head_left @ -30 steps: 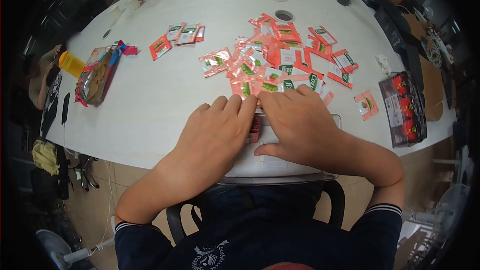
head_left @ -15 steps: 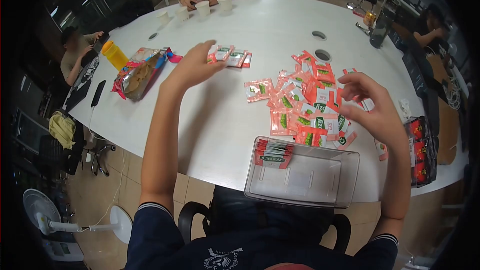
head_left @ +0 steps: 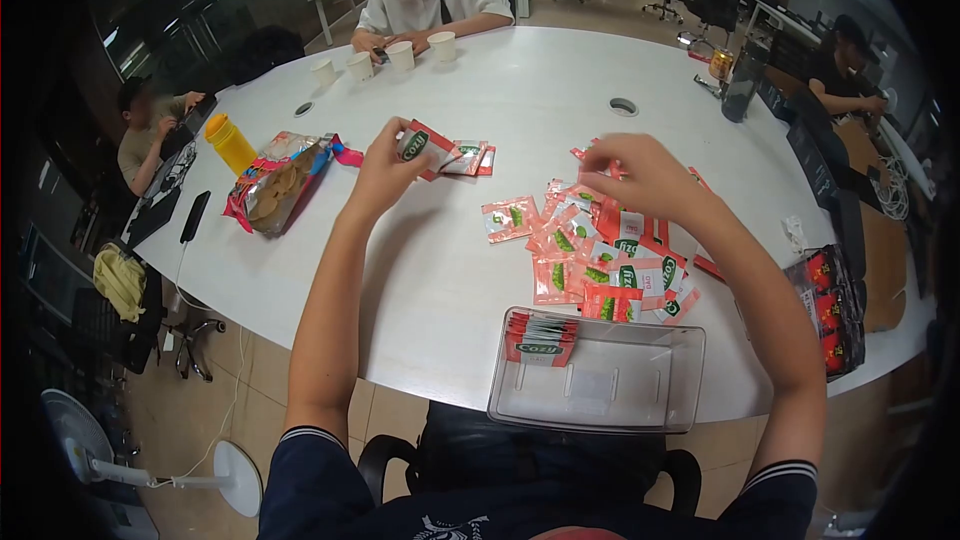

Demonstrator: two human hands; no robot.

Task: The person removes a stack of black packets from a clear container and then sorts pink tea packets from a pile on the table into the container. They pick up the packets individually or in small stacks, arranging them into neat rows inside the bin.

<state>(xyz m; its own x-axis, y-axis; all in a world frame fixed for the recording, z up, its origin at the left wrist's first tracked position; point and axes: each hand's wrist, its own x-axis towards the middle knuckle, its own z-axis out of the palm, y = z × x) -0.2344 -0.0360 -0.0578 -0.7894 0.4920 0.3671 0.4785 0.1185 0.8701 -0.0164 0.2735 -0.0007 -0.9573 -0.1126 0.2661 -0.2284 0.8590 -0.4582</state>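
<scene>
My left hand [head_left: 388,170] is closed on a red and white Cozy sachet [head_left: 428,147], raised beside a small group of sachets [head_left: 468,158] on the table. Over the far part of a loose sachet pile [head_left: 600,250] is my right hand [head_left: 632,172]; its fingers curl down toward the pile, and whether they grip a sachet is hard to make out. Near the table's front edge stands a clear plastic box [head_left: 640,380], with a row of upright sachets [head_left: 540,338] at its left end.
An open snack bag [head_left: 278,190] and a yellow bottle [head_left: 230,145] stand at the left. Several paper cups [head_left: 400,56] are near a person [head_left: 440,0] across the white table [head_left: 420,280]. Dark red-patterned packs [head_left: 828,310] lie at the right.
My left hand has lifted a sachet from the small group. My right hand has moved left and away from me, over the pile. The view has tilted upward.
</scene>
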